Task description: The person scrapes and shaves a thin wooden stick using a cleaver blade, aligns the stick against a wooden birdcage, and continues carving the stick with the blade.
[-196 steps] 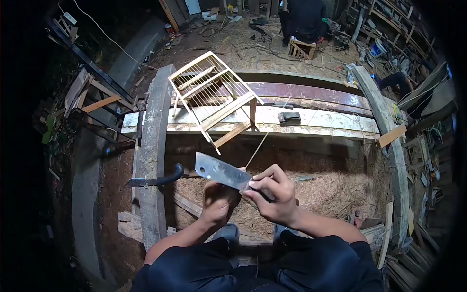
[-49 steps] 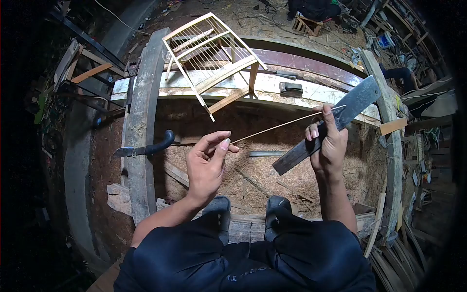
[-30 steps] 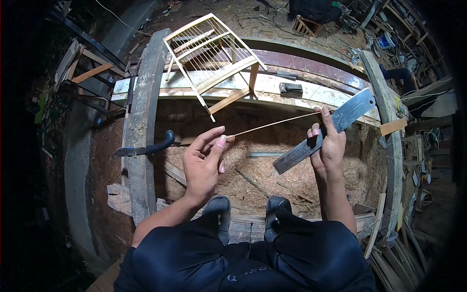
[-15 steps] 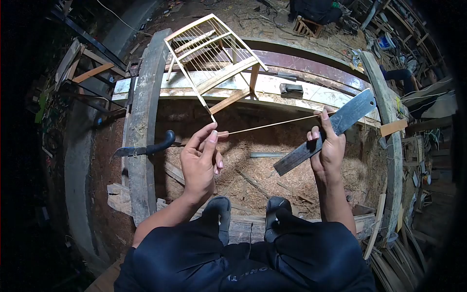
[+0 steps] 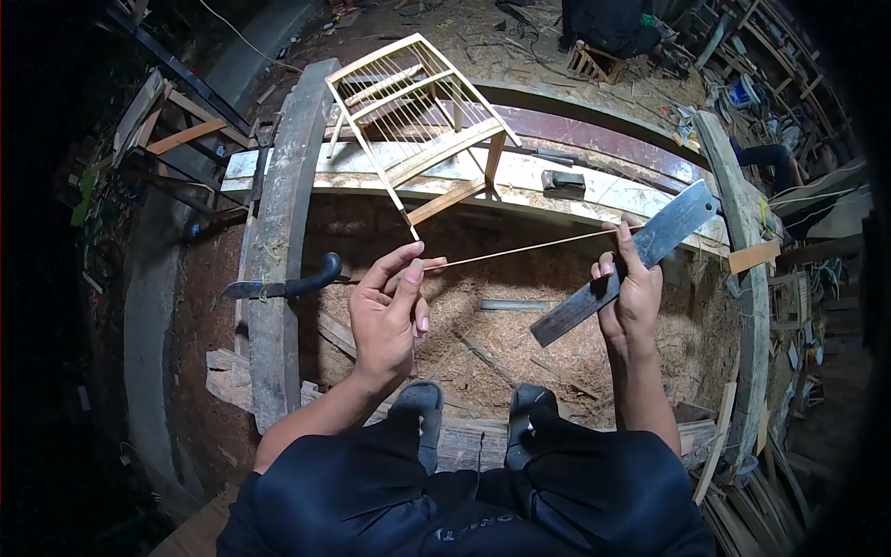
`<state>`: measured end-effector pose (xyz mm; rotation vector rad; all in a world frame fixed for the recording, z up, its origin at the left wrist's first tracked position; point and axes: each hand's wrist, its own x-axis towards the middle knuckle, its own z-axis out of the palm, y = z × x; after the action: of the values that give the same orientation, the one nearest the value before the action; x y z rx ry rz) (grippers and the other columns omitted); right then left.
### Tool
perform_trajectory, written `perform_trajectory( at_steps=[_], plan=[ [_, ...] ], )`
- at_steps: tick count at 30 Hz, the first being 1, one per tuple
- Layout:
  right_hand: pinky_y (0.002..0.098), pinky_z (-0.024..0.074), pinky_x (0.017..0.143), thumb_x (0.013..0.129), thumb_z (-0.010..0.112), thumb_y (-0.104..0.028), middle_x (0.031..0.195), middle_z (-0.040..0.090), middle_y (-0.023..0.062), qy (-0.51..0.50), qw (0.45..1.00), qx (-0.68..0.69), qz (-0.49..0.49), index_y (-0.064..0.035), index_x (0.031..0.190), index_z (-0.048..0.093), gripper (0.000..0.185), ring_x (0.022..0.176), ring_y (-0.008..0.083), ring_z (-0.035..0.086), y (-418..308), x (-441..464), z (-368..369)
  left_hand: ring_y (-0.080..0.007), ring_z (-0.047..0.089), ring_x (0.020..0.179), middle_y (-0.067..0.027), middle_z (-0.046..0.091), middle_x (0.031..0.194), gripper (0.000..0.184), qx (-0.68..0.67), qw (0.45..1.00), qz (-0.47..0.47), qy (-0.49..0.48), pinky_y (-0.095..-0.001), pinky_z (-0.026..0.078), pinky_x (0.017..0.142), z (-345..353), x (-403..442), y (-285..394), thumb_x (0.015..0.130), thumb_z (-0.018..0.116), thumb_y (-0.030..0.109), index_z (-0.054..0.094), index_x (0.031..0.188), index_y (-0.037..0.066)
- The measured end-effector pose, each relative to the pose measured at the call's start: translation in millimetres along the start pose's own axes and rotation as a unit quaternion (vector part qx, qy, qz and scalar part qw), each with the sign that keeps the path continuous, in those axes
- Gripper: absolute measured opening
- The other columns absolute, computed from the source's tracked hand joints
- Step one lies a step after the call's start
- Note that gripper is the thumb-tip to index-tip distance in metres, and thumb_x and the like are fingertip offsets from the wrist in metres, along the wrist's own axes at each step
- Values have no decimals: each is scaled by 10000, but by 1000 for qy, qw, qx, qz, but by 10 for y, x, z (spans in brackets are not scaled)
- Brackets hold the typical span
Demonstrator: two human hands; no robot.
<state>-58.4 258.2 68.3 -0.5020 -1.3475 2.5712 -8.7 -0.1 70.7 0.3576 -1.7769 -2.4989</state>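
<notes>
A thin wooden stick [image 5: 529, 248] is stretched between my two hands, slightly higher at its right end. The thumb and fingers of my left hand [image 5: 382, 325] pinch its left end, close under the lower corner of a slatted wooden frame [image 5: 445, 155]. My right hand [image 5: 635, 302] is wrapped round a flat metal blade [image 5: 676, 225] with a hole near its wide upper end. That blade slants up to the right, and the stick's right end meets my right fingertips beside it.
Heavy beams [image 5: 276, 232] stand left and right. A curved-handled knife [image 5: 320, 276] is stuck at the left beam. On the white board [image 5: 613, 190] lies a dark metal block [image 5: 563, 184]. Shavings [image 5: 501, 339] cover the ground before my feet. Another person [image 5: 608, 28] sits at the back.
The view has shifted a little, so the frame and beams appear slightly lower and further right. Both hands keep their holds on the stick and the blade.
</notes>
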Motion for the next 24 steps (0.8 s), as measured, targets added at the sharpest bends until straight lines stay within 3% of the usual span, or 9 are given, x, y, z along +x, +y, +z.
perform_trajectory(
  at_steps=[3,6,12,14,16,18,19,21,24],
  plan=[
    [281,444,504,915,692,-136,811,570,35,15,998,-59,24,-15,1135,573,279,544,126,529,7,35,-1,-39,492,497,-153,708,1023,260,23,1000,0,-4,-180,377,417,-70,40,7,984,585,132,594,1203,-7],
    [281,444,502,910,698,-138,807,561,26,-14,995,-87,48,-15,1109,569,268,540,125,521,-2,128,60,-30,488,520,-118,714,1007,232,49,999,-18,-8,-178,380,433,-153,72,106,975,585,103,632,1178,0],
    [283,447,501,906,709,-183,864,622,61,-73,982,-154,83,-5,1079,583,279,532,121,508,-120,445,514,-24,482,558,-36,689,852,233,143,985,-84,-55,-182,388,486,-280,115,331,937,629,86,678,1147,-5],
    [279,455,504,896,723,-201,884,669,90,-107,956,-256,97,3,1060,606,287,535,120,519,-122,579,655,-7,463,536,-7,694,862,245,152,978,-105,-98,-171,366,468,-390,140,320,948,638,129,685,1167,32],
    [278,460,491,892,727,-197,877,690,105,-142,955,-246,90,12,1056,624,285,521,121,527,-39,670,818,-5,458,524,2,686,842,253,154,970,-115,-149,-174,364,463,-484,170,337,956,631,141,679,1177,27],
    [252,422,476,906,710,-231,822,624,38,-181,928,-306,114,-21,1086,589,302,505,100,484,23,730,1033,-9,477,560,4,666,810,264,148,970,-118,-153,-173,378,497,-541,162,319,966,622,156,673,1183,15],
    [267,436,450,900,715,-174,877,687,99,-184,932,-295,103,18,1104,635,292,486,119,524,122,782,1098,-11,488,590,5,654,792,265,135,971,-95,-171,-176,385,520,-580,170,246,972,614,160,672,1181,8],
    [262,433,448,899,716,-172,854,681,91,-204,932,-283,98,12,1113,638,292,486,117,524,262,754,1273,-16,506,661,16,610,739,248,124,967,-101,-199,-186,399,575,-658,203,220,985,592,159,678,1149,-5],
    [247,411,442,936,677,-267,749,634,48,-233,933,-261,88,-8,1142,646,333,482,101,512,477,695,1396,-19,488,639,31,578,705,217,123,980,-97,-119,-192,393,565,-804,276,23,990,580,149,689,1105,1]
  ],
)
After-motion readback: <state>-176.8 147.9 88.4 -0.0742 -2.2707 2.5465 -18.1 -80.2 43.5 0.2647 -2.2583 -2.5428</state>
